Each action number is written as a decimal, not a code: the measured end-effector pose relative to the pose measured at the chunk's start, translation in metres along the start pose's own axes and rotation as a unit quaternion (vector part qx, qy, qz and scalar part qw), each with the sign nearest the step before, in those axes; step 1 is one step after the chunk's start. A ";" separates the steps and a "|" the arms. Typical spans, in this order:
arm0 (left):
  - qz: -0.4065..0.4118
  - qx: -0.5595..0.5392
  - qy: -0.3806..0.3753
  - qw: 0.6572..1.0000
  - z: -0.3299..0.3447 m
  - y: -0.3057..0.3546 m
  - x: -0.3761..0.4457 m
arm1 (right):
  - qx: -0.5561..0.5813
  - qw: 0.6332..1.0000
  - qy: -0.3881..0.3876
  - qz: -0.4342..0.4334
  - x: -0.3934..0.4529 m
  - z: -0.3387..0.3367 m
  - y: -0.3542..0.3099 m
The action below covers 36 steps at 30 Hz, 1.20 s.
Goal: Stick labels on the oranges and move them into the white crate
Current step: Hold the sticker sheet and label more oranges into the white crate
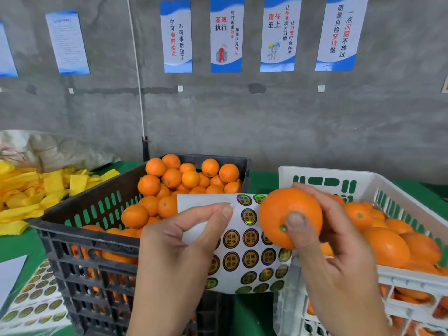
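While the right hand (337, 258) is gripping one round orange citrus fruit (288, 214) between thumb and curled fingers, its thumb tip is pressing near the fruit's green stem end, and the fruit is hanging in the air just in front of the near left corner of the white slotted plastic crate (339, 177). Left hand (184, 241) is pinching a white backing sheet of round dark-and-gold stickers (244, 253) by its bare upper left part, holding it upright between the two crates; the held orange is overlapping the sheet's upper right corner, though whether fruit and sheet are touching cannot be told.

Item: white crate, to the right, is holding a layer of oranges (388, 246); whether these are carrying labels cannot be told.

Item: black slotted plastic crate (80, 226), to the left, is holding a heap of oranges (184, 178) piled above its rim at the far end.

Item: further sticker sheets (36, 299) are lying on the green tabletop (19, 246) at lower left, beside the black crate.

Item: yellow foam net sleeves (31, 190) are lying in a loose pile at far left, with a pale woven sack (60, 149) behind them.

Item: blue-and-white printed posters (226, 35) are hanging in a row on the grey concrete wall (242, 117).
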State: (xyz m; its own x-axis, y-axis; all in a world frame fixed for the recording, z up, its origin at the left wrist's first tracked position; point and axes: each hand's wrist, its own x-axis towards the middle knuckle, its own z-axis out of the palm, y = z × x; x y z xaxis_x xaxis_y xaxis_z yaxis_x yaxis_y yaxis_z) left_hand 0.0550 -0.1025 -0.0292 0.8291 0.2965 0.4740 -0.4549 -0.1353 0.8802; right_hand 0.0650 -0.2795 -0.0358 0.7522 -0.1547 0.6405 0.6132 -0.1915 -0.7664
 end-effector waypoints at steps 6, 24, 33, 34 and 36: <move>0.046 0.009 0.002 0.999 0.005 0.004 -0.003 | 0.020 0.995 -0.098 0.004 -0.003 0.013 0.009; 0.072 -0.014 -0.130 0.989 -0.010 -0.002 0.003 | 0.097 0.990 -0.105 -0.008 -0.001 0.009 0.011; 0.103 0.068 -0.231 0.965 -0.010 -0.012 0.001 | 0.109 0.991 -0.077 0.007 0.002 0.006 0.013; 0.108 0.077 -0.231 0.964 -0.008 -0.012 0.001 | 0.106 0.992 -0.068 0.005 0.002 0.006 0.014; 0.115 0.091 -0.234 0.961 -0.006 -0.013 0.002 | 0.112 0.992 -0.053 0.003 0.001 0.007 0.013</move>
State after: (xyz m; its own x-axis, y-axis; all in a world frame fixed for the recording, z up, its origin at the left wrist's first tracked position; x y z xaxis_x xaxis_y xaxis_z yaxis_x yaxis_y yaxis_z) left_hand 0.0601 -0.0948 -0.0396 0.7879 -0.2127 0.5779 -0.6150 -0.3218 0.7199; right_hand 0.0760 -0.2751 -0.0454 0.7696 -0.0501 0.6366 0.6383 0.0309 -0.7692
